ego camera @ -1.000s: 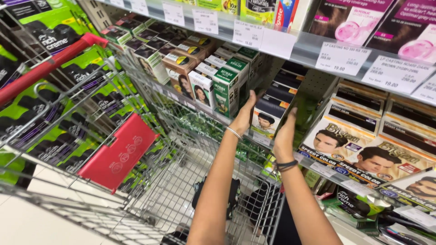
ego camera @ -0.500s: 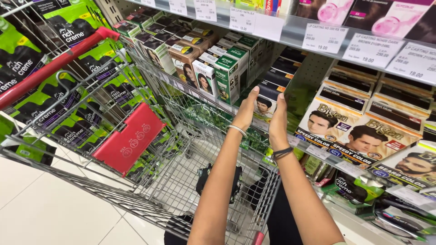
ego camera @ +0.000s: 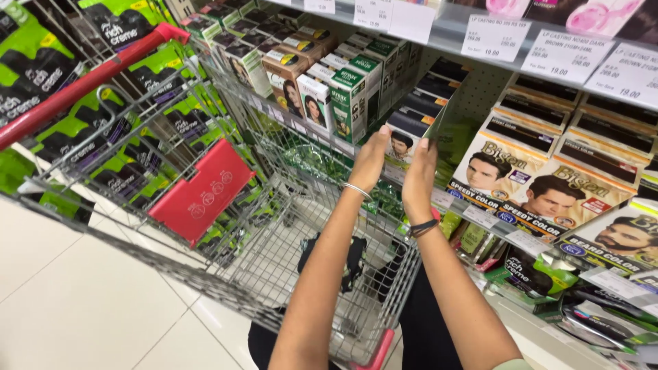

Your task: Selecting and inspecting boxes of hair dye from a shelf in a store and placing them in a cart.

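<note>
My left hand (ego camera: pixel 370 163) and my right hand (ego camera: pixel 419 179) are raised side by side at the shelf front, above the cart. Between them they hold a small dark hair-colour box (ego camera: pixel 403 140) with a face printed on it, one hand on each side. The box sits level with a row of similar dark boxes (ego camera: pixel 439 85) on the shelf behind. A thin bangle is on my left wrist and a dark band on my right wrist.
A wire shopping cart (ego camera: pixel 288 205) with a red handle (ego camera: pixel 89 79) and a red seat flap (ego camera: pixel 201 190) stands below my arms, with a black item (ego camera: pixel 353 264) inside. Shelves of hair-colour boxes (ego camera: pixel 541 185) and price labels (ego camera: pixel 493 38) fill the right. White floor tiles (ego camera: pixel 82 301) lie at the lower left.
Both hands stay on the box and have lifted it slightly closer to the shelf. The view has shifted, so more of the cart and floor shows.
</note>
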